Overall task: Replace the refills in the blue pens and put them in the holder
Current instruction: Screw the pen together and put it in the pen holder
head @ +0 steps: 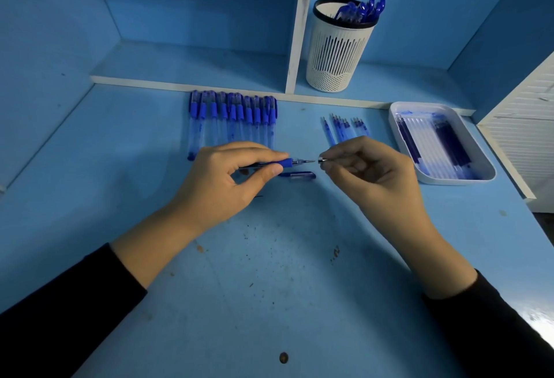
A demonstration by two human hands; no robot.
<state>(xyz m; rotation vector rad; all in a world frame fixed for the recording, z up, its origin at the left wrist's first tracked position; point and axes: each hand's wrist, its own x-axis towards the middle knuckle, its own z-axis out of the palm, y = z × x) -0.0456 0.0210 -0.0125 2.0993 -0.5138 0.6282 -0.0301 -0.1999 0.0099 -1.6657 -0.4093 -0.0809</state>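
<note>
The left hand (pixel 227 180) pinches a pen (pixel 284 163) by its blue grip, its bare refill point aimed right. The right hand (pixel 374 171) pinches a small metal nose (pixel 320 159) just beside that point, not quite touching. A cap (pixel 298 175) lies on the desk (pixel 269 287) under them. Behind: a row of pens (pixel 233 117), loose refills (pixel 344 127), a tray (pixel 401 111) of refills at right, and a holder (pixel 338 57) with pens on the shelf.

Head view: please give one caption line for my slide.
Left hand holds a blue pen with refill tip exposed; right hand pinches its metal nose cone just apart.
</note>
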